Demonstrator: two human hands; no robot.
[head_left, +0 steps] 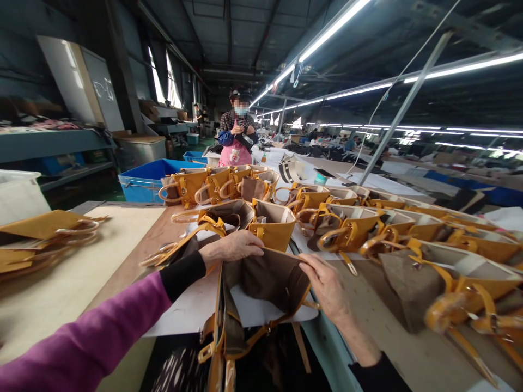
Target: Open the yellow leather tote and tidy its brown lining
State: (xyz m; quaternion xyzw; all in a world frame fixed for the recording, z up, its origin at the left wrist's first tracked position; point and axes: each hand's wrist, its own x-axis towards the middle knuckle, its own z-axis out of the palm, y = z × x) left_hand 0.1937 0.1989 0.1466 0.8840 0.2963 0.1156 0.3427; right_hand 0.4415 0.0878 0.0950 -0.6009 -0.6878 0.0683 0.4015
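Observation:
A yellow-tan handbag (269, 283) with a dark brown lining lies mouth toward me at the table's front edge, its straps hanging down over the edge. My left hand (235, 247) is closed on the bag's far rim, thumb and fingers pinching it. At the rim's right corner, my right hand (327, 283) grips the edge with its fingers bent over. White paper (180, 307) is spread beneath the bag. Just beyond my left hand stand more yellow bags (273, 226), touching one another.
Rows of yellow bags (351, 226) fill the table to the right and back. Folded bag pieces (41, 239) lie on the left board. A blue bin (141, 179) stands behind, near a person (237, 130) in a pink apron. A metal pole (404, 109) slants up at right.

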